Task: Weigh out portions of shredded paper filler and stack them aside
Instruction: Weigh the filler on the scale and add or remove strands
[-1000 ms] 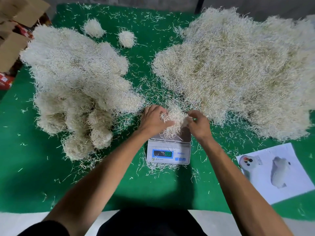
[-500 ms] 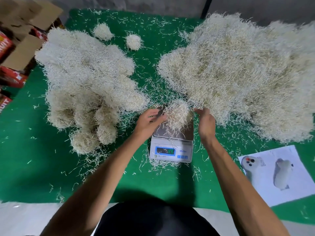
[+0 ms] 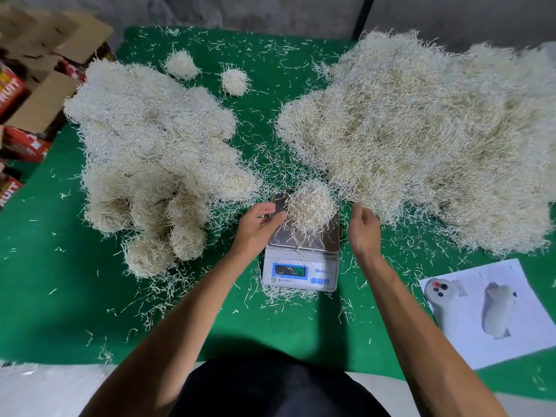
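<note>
A small white digital scale (image 3: 301, 270) with a steel pan stands at the middle of the green table. A rounded clump of cream shredded paper (image 3: 311, 204) lies on the pan's far half, and the display is lit. My left hand (image 3: 260, 222) hovers just left of the clump, fingers relaxed and empty. My right hand (image 3: 364, 225) hovers to its right, open, palm facing the clump, apart from it. A big loose heap of shredded paper (image 3: 427, 136) fills the right side. A stack of balled portions (image 3: 150, 164) fills the left side.
Two separate small paper balls (image 3: 182, 64) (image 3: 234, 81) lie at the back. A printed sheet (image 3: 493, 311) lies at the front right. Cardboard boxes (image 3: 39, 94) stand off the table's left edge. Loose strands litter the green cloth (image 3: 60, 296).
Both hands let go of the clump and drew apart to either side, leaving it on the scale pan. The camera view shifted slightly.
</note>
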Motion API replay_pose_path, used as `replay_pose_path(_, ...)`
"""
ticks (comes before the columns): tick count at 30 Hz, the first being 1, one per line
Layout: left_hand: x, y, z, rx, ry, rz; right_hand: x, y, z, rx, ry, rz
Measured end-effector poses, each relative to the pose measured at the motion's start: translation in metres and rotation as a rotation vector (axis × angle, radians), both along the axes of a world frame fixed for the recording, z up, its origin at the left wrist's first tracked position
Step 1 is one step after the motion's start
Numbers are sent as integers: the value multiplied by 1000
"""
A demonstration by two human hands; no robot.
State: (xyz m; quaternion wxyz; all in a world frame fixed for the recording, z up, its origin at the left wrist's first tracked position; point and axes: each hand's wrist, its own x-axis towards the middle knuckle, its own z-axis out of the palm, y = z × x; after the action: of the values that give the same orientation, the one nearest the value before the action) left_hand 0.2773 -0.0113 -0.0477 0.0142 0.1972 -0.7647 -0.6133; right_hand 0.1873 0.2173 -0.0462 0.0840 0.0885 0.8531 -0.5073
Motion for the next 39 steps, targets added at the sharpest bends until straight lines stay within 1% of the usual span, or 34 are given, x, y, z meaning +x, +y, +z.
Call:
replay_pose_path(6,-3,0,-2,7,-13,17,-1,-6,-5,4,-2,61)
replay_pose_path(10,-3,-3,-7,6,-28,78,-2,-6,-11,-11,-24,40)
replay_pose_path(13,-4,-14,-16,-75,-92,108,-10,-7,-13,-3,-24,32)
replay_pose_path(15,-4,-25,-24,-190,-180,80,-19,-9,-11,-11,-16,34)
replay_pose_path(17,-4,-38,-35,-262,-243,27,-32,-16,-6,-17,4,52)
replay_pose_path(21,-20,-54,-47,-254,-284,-40,-70,-32,8,-33,32,130)
replay_pose_path(23,-37,-57,-46,-243,-257,-38,-93,-41,12,-26,28,177)
replay_pose_path(25,-60,-59,-42,-185,-223,-18,-115,-52,15,-24,19,238)
replay_pose_path(28,-98,-59,-35,-16,-193,-13,-148,-71,13,-40,-61,334)
replay_pose_path(30,-123,-55,-34,135,-190,-19,-173,-84,4,-57,-140,389)
replay_pose_path(32,-145,-50,-38,319,-234,5,-195,-96,-9,-84,-250,448)
replay_pose_path(33,-153,-49,-43,379,-261,18,-202,-100,-17,-94,-301,500)
replay_pose_path(34,-160,-49,-49,402,-278,33,-207,-104,-27,-101,-342,560)
replay_pose_path(36,-166,-56,-64,328,-280,99,-213,-108,-47,1,-339,726)
replay_pose_path(38,-166,-72,-73,195,-252,184,-218,-107,-62,213,-227,930)
replay_pose_path(39,-164,-81,-76,126,-226,206,-221,-105,-67,354,-144,1031)
